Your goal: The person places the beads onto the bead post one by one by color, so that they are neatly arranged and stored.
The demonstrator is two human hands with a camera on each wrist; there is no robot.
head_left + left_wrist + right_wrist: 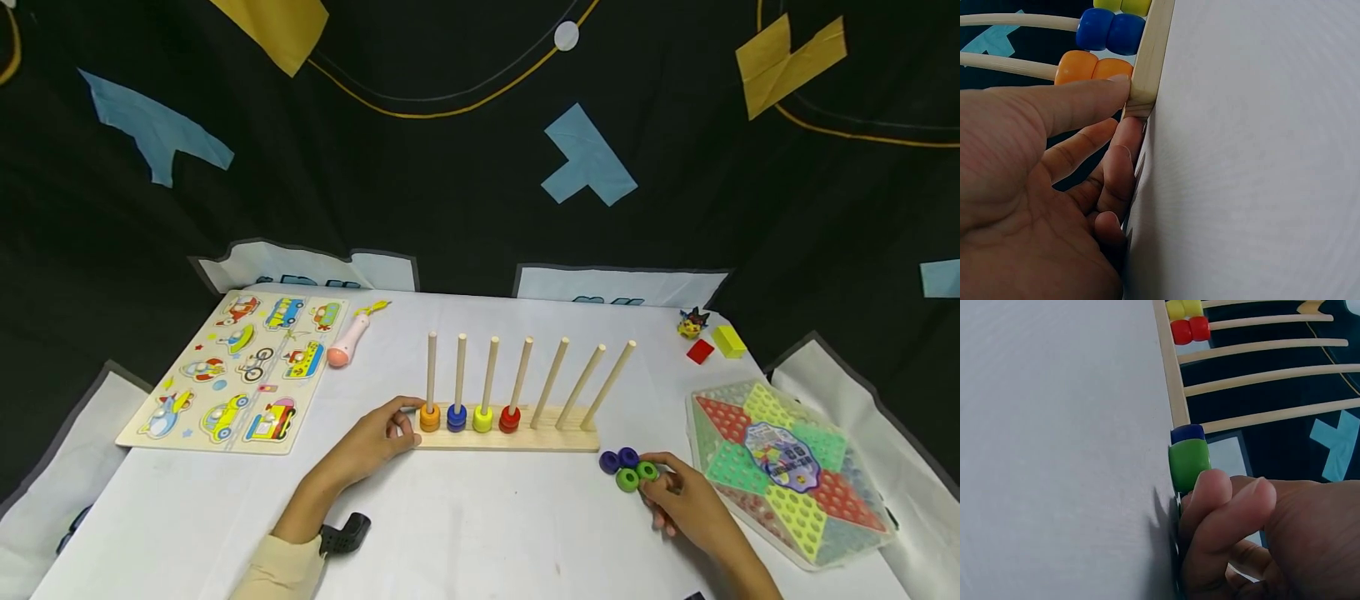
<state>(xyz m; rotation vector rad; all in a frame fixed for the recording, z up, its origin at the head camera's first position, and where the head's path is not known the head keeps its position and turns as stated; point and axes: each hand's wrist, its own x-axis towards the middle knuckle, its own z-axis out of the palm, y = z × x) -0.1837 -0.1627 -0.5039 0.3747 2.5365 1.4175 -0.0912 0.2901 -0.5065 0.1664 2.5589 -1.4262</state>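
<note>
A wooden peg stand (510,442) with several upright pegs lies on the table. Pairs of beads sit on its left pegs: orange beads (429,418), blue beads (456,418), yellow beads (482,419) and red beads (509,420); the pegs on the right are bare. My left hand (378,437) grips the stand's left end, thumb along the front edge (1147,69), other fingers at the end and behind. Off the stand's right end, two purple beads (610,462) lie beside two green beads (627,480). My right hand (690,504) pinches the right-hand green bead, partly hidden by fingers in the right wrist view.
A vehicle puzzle board (195,408) lies at the left, with a pink toy microphone (348,340) beside it. To the right is a boxed star-shaped peg game (787,467). Behind it are a small figurine (692,323), a red block (700,352) and a yellow block (728,342).
</note>
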